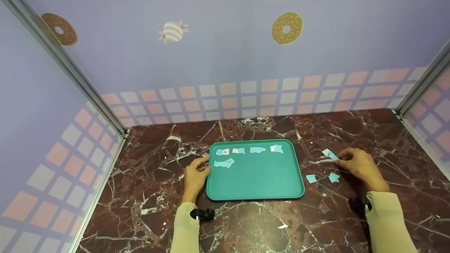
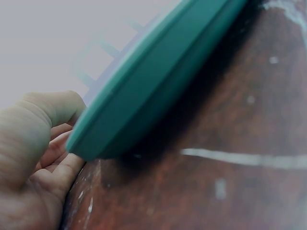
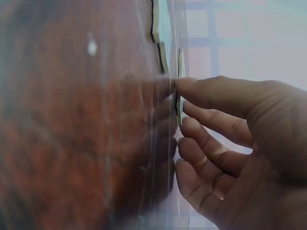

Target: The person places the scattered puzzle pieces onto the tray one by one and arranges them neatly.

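At the tray's left edge, my left hand (image 1: 196, 175) holds the rim of the green tray (image 1: 260, 179). In the left wrist view, the thumb (image 2: 57, 108) lies at the rim with other fingers lower beside it. My right hand (image 1: 362, 167) is right of the tray, thumb and fingertips pinching the end of a flat light-blue puzzle piece (image 1: 329, 154) with a white end. The right wrist view shows this piece (image 3: 179, 112) edge-on, close to the tabletop. Nearer me lie two more blue pieces, one squarish (image 1: 311, 179) and one jagged (image 1: 334, 177).
Along the tray's far side sits a row of several blue pieces (image 1: 257, 150), with a longer one (image 1: 224, 163) below at left. A small white scrap (image 1: 282, 225) lies on the marbled table (image 1: 147, 196) in front. Patterned walls (image 1: 225, 52) enclose the back and sides.
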The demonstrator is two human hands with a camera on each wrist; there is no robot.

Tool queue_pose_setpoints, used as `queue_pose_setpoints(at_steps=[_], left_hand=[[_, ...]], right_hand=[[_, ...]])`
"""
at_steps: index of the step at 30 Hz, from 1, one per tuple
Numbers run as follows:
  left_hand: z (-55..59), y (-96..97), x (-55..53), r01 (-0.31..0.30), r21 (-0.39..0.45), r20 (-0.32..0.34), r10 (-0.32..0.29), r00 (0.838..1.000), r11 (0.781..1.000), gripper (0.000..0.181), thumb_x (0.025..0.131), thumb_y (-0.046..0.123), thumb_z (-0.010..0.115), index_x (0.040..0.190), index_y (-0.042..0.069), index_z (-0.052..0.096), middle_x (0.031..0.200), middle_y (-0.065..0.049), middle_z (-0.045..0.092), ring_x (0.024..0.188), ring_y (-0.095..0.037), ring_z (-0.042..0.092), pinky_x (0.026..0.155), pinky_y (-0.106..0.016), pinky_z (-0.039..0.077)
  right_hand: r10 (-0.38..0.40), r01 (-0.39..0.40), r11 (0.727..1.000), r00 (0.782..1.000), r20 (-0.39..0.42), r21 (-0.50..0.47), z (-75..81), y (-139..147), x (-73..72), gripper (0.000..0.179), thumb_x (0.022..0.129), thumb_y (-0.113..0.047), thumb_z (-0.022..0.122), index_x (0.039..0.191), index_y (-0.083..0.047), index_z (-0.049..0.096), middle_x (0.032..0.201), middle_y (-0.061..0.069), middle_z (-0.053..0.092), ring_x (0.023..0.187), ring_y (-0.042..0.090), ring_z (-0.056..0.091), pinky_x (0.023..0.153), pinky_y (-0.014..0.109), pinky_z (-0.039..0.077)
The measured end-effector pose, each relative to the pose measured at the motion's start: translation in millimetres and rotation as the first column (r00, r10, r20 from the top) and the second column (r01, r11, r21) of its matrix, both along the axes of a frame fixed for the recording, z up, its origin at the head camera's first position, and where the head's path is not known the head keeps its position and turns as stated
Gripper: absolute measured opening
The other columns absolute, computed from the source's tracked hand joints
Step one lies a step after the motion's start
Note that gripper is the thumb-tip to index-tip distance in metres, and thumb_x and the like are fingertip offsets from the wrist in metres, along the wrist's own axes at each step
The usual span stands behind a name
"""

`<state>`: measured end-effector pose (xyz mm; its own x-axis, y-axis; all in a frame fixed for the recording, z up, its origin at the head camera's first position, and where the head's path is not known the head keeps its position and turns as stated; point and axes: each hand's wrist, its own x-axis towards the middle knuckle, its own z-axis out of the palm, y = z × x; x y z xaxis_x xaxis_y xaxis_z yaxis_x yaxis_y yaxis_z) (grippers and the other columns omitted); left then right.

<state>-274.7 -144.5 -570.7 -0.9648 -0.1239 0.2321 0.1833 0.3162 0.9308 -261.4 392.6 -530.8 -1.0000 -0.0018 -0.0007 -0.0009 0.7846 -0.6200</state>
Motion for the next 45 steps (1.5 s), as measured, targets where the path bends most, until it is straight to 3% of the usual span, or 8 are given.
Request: queue_pose_setpoints(at_steps=[5, 15, 24, 32, 39, 45], left_hand=[[0.3, -0.1, 0.4, -0.003, -0.001, 0.007, 0.003, 1.0, 1.0, 0.037, 0.09, -0.007, 0.072, 0.126, -0.003, 0.076, 0.12, -0.017, 0.074, 0.101, -0.031, 0.075, 0.087, -0.031, 0.062], [0.2, 0.2, 0.9, 0.006, 0.022, -0.007, -0.006, 1.0, 1.0, 0.037, 0.089, -0.009, 0.071, 0.125, -0.006, 0.076, 0.12, -0.02, 0.073, 0.101, -0.035, 0.075, 0.087, -0.032, 0.063], [-1.2, -0.2, -0.4, -0.004, 0.006, -0.005, 0.004, 1.0, 1.0, 0.037, 0.088, -0.009, 0.071, 0.124, -0.005, 0.077, 0.119, -0.018, 0.074, 0.101, -0.033, 0.075, 0.087, -0.031, 0.063], [-1.5, 0.0, -1.5, -0.007, 0.001, -0.011, 0.007, 1.0, 1.0, 0.037, 0.088, -0.01, 0.071, 0.124, -0.005, 0.077, 0.119, -0.018, 0.074, 0.101, -0.034, 0.075, 0.086, -0.031, 0.063], [1.7, 0.5, 0.5, -0.01, -0.001, 0.004, 0.01, 1.0, 1.0, 0.038, 0.088, -0.008, 0.072, 0.125, -0.004, 0.077, 0.12, -0.017, 0.074, 0.101, -0.032, 0.075, 0.087, -0.032, 0.063], [3.2, 1.2, 2.1, -0.01, 0.0, 0.022, 0.01, 1.0, 1.0, 0.037, 0.09, -0.007, 0.072, 0.126, -0.003, 0.076, 0.12, -0.016, 0.074, 0.103, -0.031, 0.075, 0.088, -0.033, 0.062]], right_hand=[[-0.018, 0.018, 1.0, 1.0, -0.009, 0.014, 0.7, -2.5, 0.3, 0.026, 0.097, -0.021, 0.078, 0.107, 0.003, 0.075, 0.091, 0.011, 0.073, 0.082, 0.031, 0.068, 0.077, 0.05, 0.052], [-0.014, 0.014, 1.0, 1.0, -0.006, 0.007, -2.7, -2.8, 0.1, 0.032, 0.097, -0.023, 0.078, 0.111, 0.005, 0.071, 0.096, 0.015, 0.072, 0.085, 0.031, 0.067, 0.076, 0.046, 0.051], [-0.055, 0.055, 0.998, 0.998, -0.009, 0.027, -0.8, -7.0, -0.1, 0.028, 0.095, -0.022, 0.079, 0.102, 0.005, 0.073, 0.09, 0.017, 0.072, 0.081, 0.036, 0.066, 0.076, 0.055, 0.052], [-0.054, 0.055, 0.998, 0.998, -0.02, 0.031, 0.0, -7.1, 0.1, 0.029, 0.094, -0.022, 0.08, 0.101, 0.005, 0.073, 0.089, 0.016, 0.072, 0.082, 0.035, 0.066, 0.075, 0.049, 0.051], [-0.05, 0.051, 0.998, 0.999, -0.012, 0.022, 0.1, -7.0, 1.6, 0.03, 0.094, -0.021, 0.08, 0.103, 0.006, 0.072, 0.092, 0.02, 0.073, 0.085, 0.038, 0.067, 0.079, 0.056, 0.052], [-0.074, 0.075, 0.997, 0.997, -0.028, 0.033, -1.6, -8.4, 3.8, 0.026, 0.094, -0.022, 0.078, 0.1, 0.003, 0.074, 0.093, 0.02, 0.074, 0.078, 0.034, 0.067, 0.069, 0.046, 0.053]])
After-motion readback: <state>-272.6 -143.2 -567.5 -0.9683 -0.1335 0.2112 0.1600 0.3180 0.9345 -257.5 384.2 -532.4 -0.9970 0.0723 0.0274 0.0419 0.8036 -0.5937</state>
